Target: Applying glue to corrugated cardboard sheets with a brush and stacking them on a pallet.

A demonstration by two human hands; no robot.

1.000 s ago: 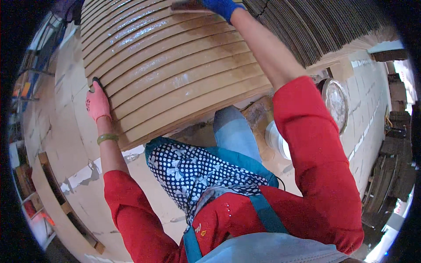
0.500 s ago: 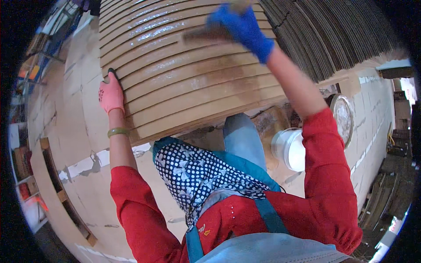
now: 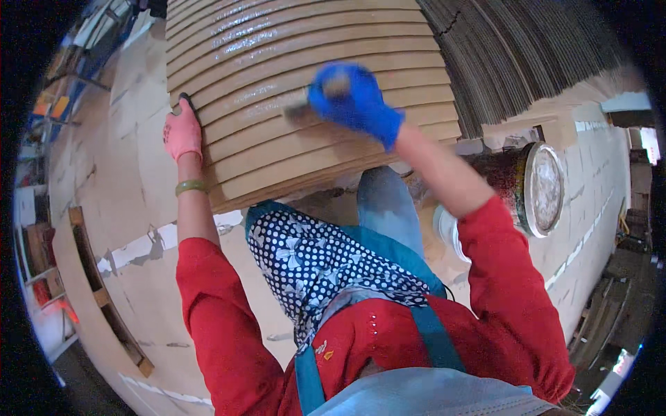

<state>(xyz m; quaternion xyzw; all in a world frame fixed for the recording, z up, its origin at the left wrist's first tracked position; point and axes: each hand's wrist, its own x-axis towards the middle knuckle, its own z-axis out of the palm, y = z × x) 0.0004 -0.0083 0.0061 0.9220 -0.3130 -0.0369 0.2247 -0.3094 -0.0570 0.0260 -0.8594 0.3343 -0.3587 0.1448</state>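
A stack of overlapping brown cardboard sheets (image 3: 277,156) lies before me, its stepped edges running across. Wet, glossy streaks shine on the strips further off. My left hand (image 3: 182,132), in a pink glove with dark fingertips, is closed on the stack's left edge; some of its fingers are hidden. In a blue glove, my right hand (image 3: 354,100) is closed around a brush (image 3: 300,113). The brush's blurred head is over the nearer strips, and the end of its handle sticks up from the fist.
Many dark-edged cardboard sheets (image 3: 513,55) stand packed at the far right. Below them are a round drum with a pale lid (image 3: 544,188) and a white bucket (image 3: 449,232), partly behind my right sleeve. A wooden pallet (image 3: 104,298) lies on the floor at left.
My right hand has come nearer to me and slightly left with the brush. My left hand remains at the stack's left edge, and the view has shifted a little.
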